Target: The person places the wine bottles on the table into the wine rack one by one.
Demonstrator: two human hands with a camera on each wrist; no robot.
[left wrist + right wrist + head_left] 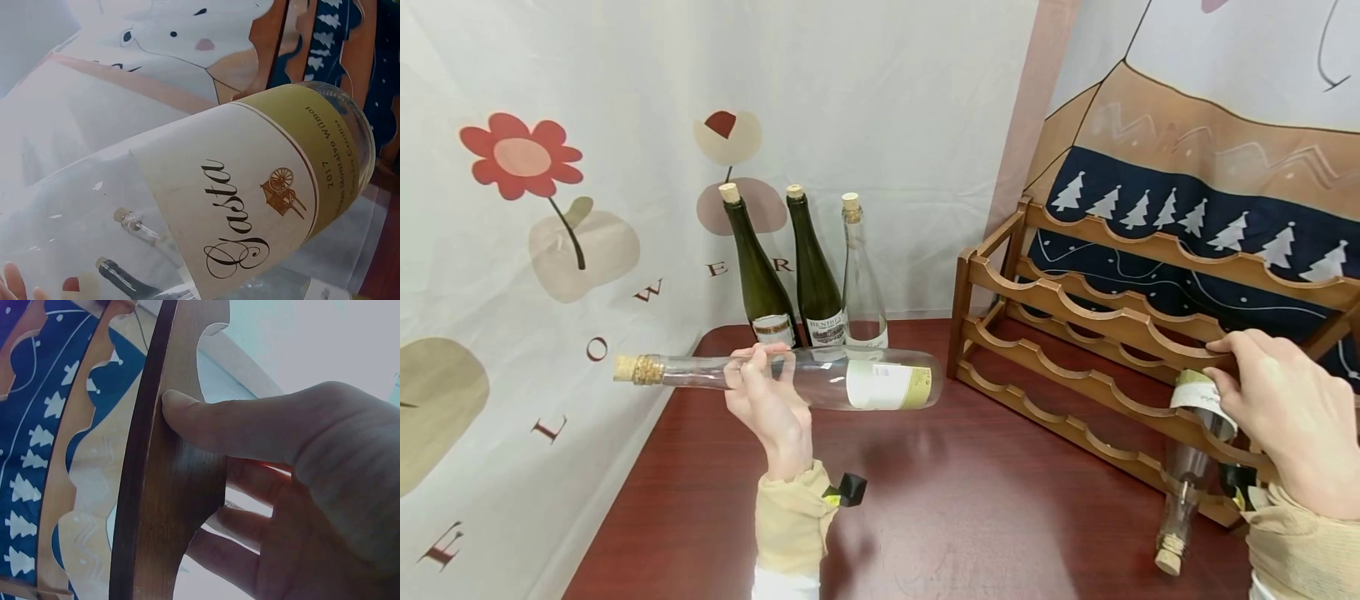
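Note:
My left hand [769, 400] grips a clear corked glass bottle [823, 377] by its neck end. The bottle lies level above the table, cork toward the left, its white and green label [231, 194] facing the left wrist camera. At the right, my right hand [1288, 408] holds a scalloped upper rail of the wooden wine rack [1097, 312]. In the right wrist view the thumb presses one face of the rail [178, 481] and the fingers lie behind it. Below that hand, another clear bottle [1187, 467] rests in the rack, its corked neck pointing forward and down.
Two green corked bottles [760, 275] and a clear corked bottle [861, 287] stand upright at the back of the dark red table [940, 517]. Printed cloth [910, 100] hangs behind the table and along its left side.

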